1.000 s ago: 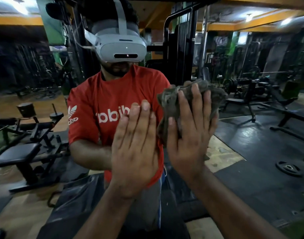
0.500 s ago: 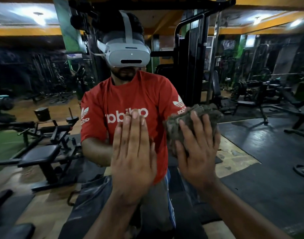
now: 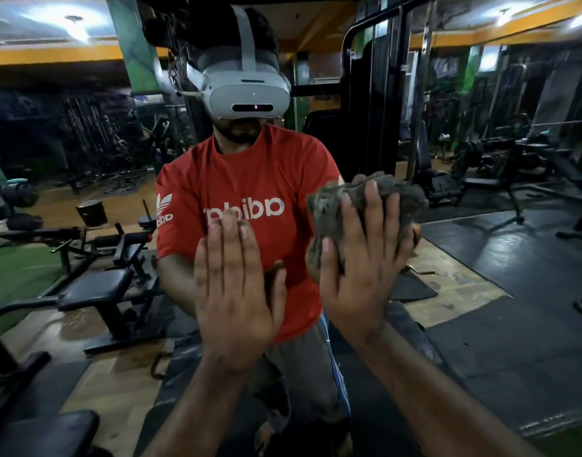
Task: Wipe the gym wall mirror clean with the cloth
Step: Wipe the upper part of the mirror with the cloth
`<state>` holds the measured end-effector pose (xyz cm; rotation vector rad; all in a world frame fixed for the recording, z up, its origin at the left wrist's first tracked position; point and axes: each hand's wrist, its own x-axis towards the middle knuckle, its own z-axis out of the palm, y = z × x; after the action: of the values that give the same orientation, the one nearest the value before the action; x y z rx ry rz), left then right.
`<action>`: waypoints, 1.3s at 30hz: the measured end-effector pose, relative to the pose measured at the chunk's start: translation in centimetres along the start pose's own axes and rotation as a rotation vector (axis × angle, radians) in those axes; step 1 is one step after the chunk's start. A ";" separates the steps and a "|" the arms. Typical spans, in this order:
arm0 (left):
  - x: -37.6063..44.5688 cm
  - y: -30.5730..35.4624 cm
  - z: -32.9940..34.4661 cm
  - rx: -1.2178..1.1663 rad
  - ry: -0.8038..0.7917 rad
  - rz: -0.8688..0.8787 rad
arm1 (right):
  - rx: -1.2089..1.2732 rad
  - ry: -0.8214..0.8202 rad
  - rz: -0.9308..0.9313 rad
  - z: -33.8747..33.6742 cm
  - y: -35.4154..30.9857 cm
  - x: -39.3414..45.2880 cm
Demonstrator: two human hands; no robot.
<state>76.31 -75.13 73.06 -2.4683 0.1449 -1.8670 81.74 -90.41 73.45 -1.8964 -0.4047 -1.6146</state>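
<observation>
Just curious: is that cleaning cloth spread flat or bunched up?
Bunched up. The cloth shows crumpled folds under the right hand pressing it to the mirror.

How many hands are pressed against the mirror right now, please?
2: the left hand lies flat on the mirror; the right hand presses the cloth against it.
</observation>
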 end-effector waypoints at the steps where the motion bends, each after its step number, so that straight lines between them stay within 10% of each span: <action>1: -0.1 0.0 0.2 0.002 0.005 -0.002 | -0.012 -0.038 -0.085 0.0 0.2 -1.3; 39: -4.3 -19.5 -6.8 -0.113 0.067 0.096 | 0.012 -0.012 -0.075 7.8 -18.7 -8.4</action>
<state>69.55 -55.17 72.54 -2.4216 0.3745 -1.9534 75.04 -69.92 69.46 -1.9032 -0.4951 -1.6455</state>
